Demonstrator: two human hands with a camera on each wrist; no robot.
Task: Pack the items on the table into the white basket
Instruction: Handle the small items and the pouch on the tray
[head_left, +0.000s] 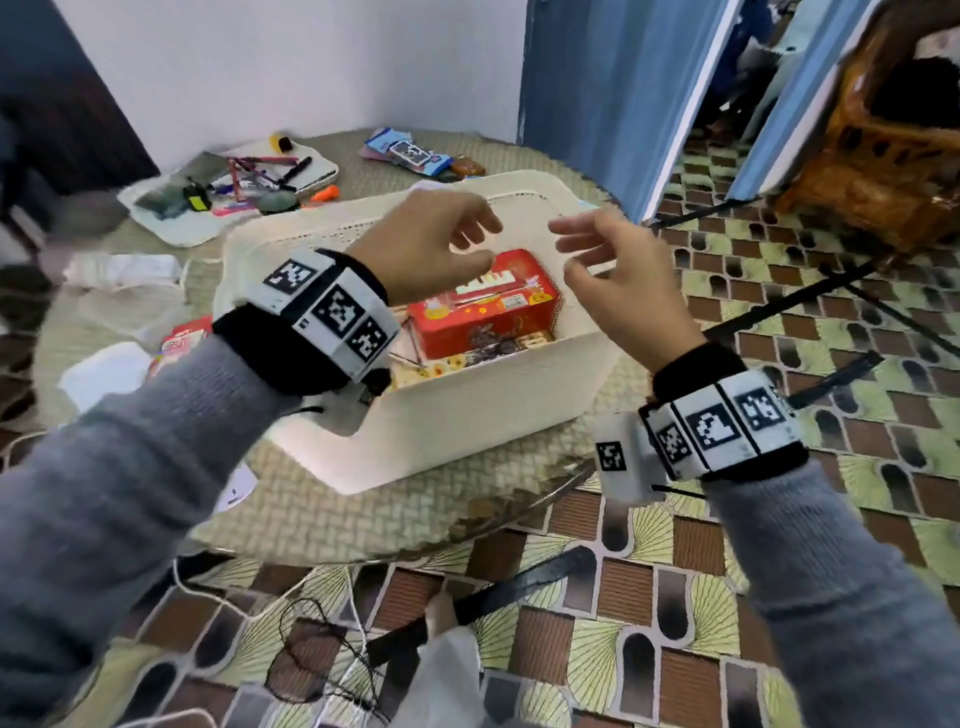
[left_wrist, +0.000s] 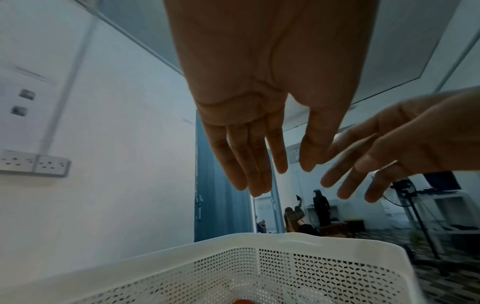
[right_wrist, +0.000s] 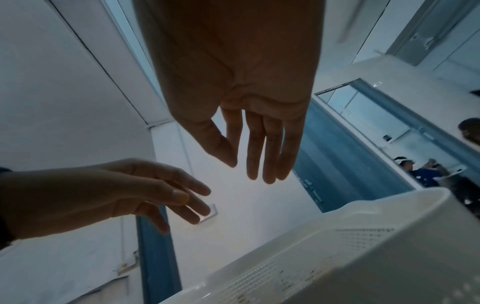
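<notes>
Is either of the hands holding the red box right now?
No. Both the left hand and right hand hover open above the red box, which lies in the white basket.

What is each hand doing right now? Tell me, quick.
Left hand: open, holding nothing, above the white basket.
Right hand: open, holding nothing, above the same basket.

Both empty hands hover over the white basket (head_left: 467, 415) holding a red box (head_left: 488, 312).

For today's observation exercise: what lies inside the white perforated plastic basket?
A red printed rectangular box lies in the white perforated plastic basket, on patterned packets. Whatever sits beneath them is covered.
</notes>
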